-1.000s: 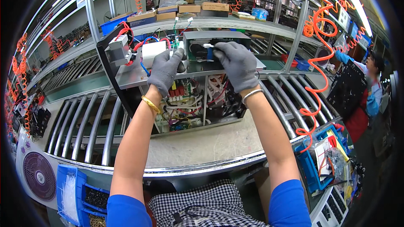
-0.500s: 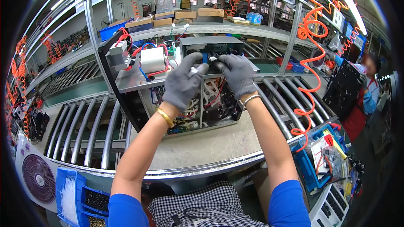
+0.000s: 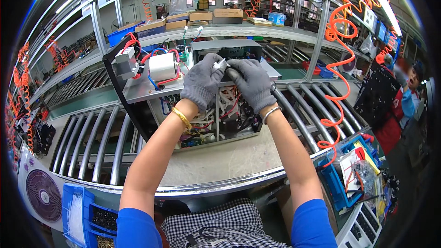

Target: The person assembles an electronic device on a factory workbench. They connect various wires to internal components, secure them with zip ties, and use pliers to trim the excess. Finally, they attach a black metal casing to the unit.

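Both my hands wear grey gloves and meet in front of an open metal equipment case. My left hand pinches a small white plug connector. My right hand is closed, its fingertips against the connector's right side; what exactly they pinch is mostly hidden. Below the hands, the case's lower bay holds bundled white, red and black wires. Left of my left hand, a white block-shaped component with red and blue wires sits on the metal panel.
Roller conveyors run on both sides. Cardboard boxes line the shelf behind. A coiled orange hose hangs at right. Blue bins stand lower left; a blue tray lies lower right. A co-worker stands far right beside a black panel.
My hands have come together, bringing the white connector in my left fingers up to my right fingertips. The co-worker at far right has shifted slightly.
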`<state>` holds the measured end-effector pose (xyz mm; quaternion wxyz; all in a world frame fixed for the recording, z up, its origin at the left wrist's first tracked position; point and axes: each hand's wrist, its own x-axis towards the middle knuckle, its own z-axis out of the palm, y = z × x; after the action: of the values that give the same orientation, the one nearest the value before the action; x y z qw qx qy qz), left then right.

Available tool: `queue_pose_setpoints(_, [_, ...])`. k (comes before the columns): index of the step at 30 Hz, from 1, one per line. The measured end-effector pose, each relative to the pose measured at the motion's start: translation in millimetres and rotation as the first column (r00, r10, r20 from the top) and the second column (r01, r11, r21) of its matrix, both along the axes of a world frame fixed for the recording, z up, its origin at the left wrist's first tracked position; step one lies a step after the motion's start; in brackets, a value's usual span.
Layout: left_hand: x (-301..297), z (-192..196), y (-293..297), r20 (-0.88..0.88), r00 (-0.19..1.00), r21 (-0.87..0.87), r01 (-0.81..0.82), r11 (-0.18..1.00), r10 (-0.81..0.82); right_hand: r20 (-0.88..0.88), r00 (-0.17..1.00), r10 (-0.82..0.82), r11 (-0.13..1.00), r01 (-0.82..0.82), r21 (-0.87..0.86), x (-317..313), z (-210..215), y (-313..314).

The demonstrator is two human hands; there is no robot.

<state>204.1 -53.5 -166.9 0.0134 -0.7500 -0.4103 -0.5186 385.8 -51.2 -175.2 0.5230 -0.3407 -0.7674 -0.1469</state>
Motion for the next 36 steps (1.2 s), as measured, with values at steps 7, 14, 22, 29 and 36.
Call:
queue_pose_setpoints(7, [-11.9,-1.1,-4.8,-0.189,0.980,0.273,0.111,0.956,-0.060,-0.095,0.977,0.193,0.936,-0.213,-0.282,4.8,4.7,1.5])
queue_pose_setpoints(14, [-15.3,-8.2,0.6,-0.250,0.967,0.333,0.042,0.942,0.045,-0.454,0.825,0.337,0.675,-0.548,-0.494,4.2,8.8,8.1])
queue_pose_setpoints(22, [-29.0,12.1,3.7,0.275,0.942,0.166,0.153,0.974,-0.194,-0.217,0.955,-0.204,0.979,0.192,-0.075,-14.5,15.1,18.9])
queue_pose_setpoints(29, [-62.3,21.2,20.8,0.444,0.882,0.147,0.103,0.984,-0.159,-0.226,0.903,-0.367,0.916,0.393,0.083,-33.7,11.8,31.2])
queue_pose_setpoints(36, [-47.5,39.2,27.5,0.438,0.887,-0.052,0.189,0.981,-0.148,-0.193,0.874,-0.445,0.880,0.467,0.084,-35.6,15.2,22.9])
